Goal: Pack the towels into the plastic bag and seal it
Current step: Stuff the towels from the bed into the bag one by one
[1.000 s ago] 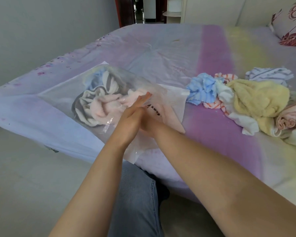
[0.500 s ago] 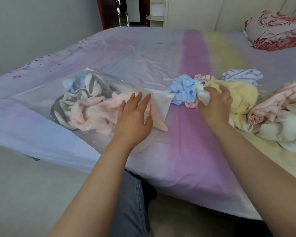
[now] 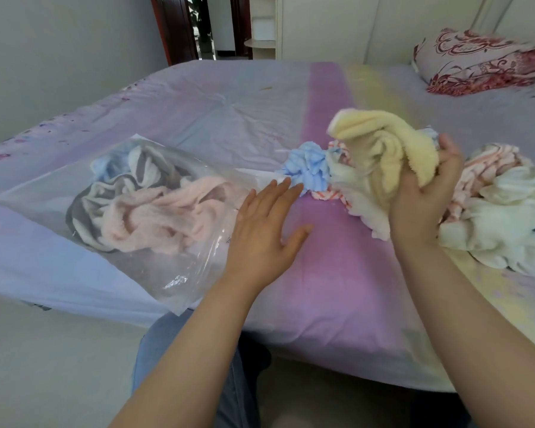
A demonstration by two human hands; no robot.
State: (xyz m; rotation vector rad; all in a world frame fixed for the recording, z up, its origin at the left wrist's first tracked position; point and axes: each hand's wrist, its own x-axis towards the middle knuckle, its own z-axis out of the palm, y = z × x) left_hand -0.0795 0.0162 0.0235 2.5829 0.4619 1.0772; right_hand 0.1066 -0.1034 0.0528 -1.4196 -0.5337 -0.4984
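A clear plastic bag (image 3: 59, 193) lies flat on the bed at the left, with a pink towel (image 3: 155, 217), a grey-and-white towel (image 3: 87, 199) and a light blue one inside. My left hand (image 3: 263, 233) hovers open beside the bag's mouth, fingers spread. Lifted off the bed, a yellow towel (image 3: 380, 146) is gripped from below by my right hand (image 3: 423, 193). On the sheet between the bag and the pile sits a loose blue towel (image 3: 308, 166). Pink-striped (image 3: 488, 168) and white towels (image 3: 507, 223) are heaped at the right.
The bed sheet (image 3: 322, 273) is purple with a yellow band; its front edge runs close to my knees. A red-patterned pillow (image 3: 482, 60) rests at the far right. A doorway (image 3: 204, 26) opens beyond the bed, and a grey wall stands at the left.
My right hand left the bag, reached the pile and has lifted the yellow towel. My left hand slid off the bag toward its mouth.
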